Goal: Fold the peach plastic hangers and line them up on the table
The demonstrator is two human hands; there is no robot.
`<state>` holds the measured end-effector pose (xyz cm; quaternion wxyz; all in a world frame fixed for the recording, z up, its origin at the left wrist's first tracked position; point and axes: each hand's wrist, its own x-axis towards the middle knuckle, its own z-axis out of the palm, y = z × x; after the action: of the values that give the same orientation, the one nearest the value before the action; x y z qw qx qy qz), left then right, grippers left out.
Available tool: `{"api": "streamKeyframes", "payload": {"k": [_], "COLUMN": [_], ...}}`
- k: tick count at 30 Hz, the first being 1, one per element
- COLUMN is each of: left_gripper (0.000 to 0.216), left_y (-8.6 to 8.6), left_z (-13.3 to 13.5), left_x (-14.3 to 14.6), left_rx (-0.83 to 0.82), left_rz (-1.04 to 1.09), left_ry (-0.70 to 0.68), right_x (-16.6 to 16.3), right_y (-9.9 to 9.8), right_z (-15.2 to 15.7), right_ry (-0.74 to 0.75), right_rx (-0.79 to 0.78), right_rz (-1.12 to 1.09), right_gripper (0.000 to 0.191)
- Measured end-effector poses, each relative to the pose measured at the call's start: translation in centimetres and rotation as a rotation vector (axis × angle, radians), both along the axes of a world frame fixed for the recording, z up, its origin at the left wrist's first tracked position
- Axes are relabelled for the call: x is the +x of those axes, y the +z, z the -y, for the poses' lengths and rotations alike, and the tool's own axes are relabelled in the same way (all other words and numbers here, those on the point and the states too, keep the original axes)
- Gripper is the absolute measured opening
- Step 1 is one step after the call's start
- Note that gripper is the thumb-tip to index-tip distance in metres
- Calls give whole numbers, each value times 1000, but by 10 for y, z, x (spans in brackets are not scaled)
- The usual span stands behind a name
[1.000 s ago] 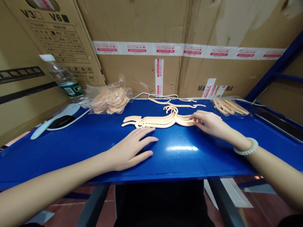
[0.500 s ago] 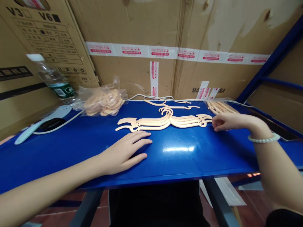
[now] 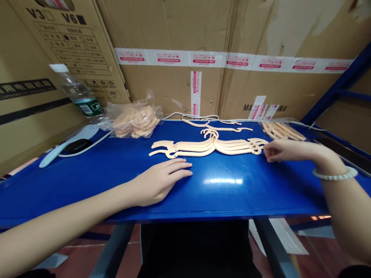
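Observation:
Several cream plastic folding clothes hangers [image 3: 194, 147] lie stacked together on the blue table [image 3: 232, 197], their hooks gathered at the middle. My left hand [image 3: 162, 179] rests palm down in front of their left half, fingers stretched out and thumb tucked from sight. It holds nothing. At the right end of the stack, my right hand [image 3: 279, 150] is closed with fingers curled down. The hanger tips reach its knuckles, but whether the fingertips pinch one is hidden. Behind the stack lies another loose hanger [image 3: 223, 127].
A clear bag of cream pieces [image 3: 136, 121] sits back left, near a water bottle [image 3: 84, 96] and a pale blue brush [image 3: 69, 143] beside a black object. Another bag of cream pieces [image 3: 282, 129] lies back right. A white cable [image 3: 174, 114] runs along the cardboard [image 3: 168, 34] behind.
The view has shifted, so the whole scene sits farther right in the picture. My left thumb has drawn in under the hand. My right hand stays at the hangers' right end.

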<state>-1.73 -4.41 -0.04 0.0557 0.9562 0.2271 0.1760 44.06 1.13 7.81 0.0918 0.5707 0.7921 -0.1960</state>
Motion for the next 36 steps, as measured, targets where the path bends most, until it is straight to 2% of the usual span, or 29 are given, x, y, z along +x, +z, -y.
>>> {"api": "streamKeyframes", "payload": {"k": [7,36], "left_gripper": [39,38], "left_y": [1,3], "left_z": [-1,0], "left_x": [-1,1], "left_rx": [27,78], "left_rz": [-1,4], "left_ry": [-16,-20], "right_x": [2,-3], "right_y": [-4,-3], "right_z": [-1,1], "right_ry": [27,2], "right_rx": [46,70], "right_rz": [21,58], "right_gripper": [14,8]}}
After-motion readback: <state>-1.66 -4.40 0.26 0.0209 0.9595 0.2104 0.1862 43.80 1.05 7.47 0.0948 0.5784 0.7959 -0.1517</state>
